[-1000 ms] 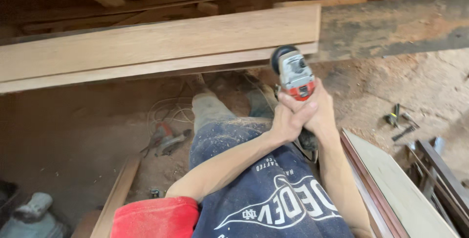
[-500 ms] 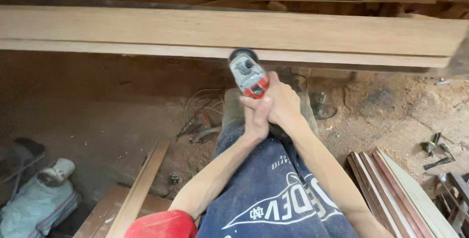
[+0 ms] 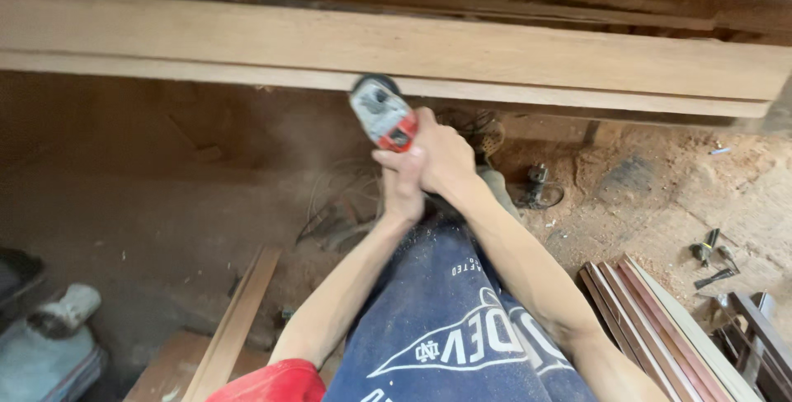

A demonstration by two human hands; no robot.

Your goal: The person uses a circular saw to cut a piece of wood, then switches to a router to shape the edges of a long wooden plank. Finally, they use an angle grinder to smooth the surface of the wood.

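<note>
Head view: both hands grip a power sander (image 3: 381, 113) with a grey and red body. The right hand (image 3: 445, 154) wraps the rear of the tool, fingers closed around it. The left hand (image 3: 403, 183) sits just below and against the right hand, fingers closed on the tool's handle. The sander's head touches the lower front edge of a long wooden plank (image 3: 412, 47) that runs from the left edge to the right edge of the view. Fine dust hangs left of the tool. On the sawdust-covered floor (image 3: 660, 187) lie a coil of cable (image 3: 346, 200), a stack of moulded boards (image 3: 660, 328) at lower right, and small metal tools (image 3: 711, 255) near the right edge.
</note>
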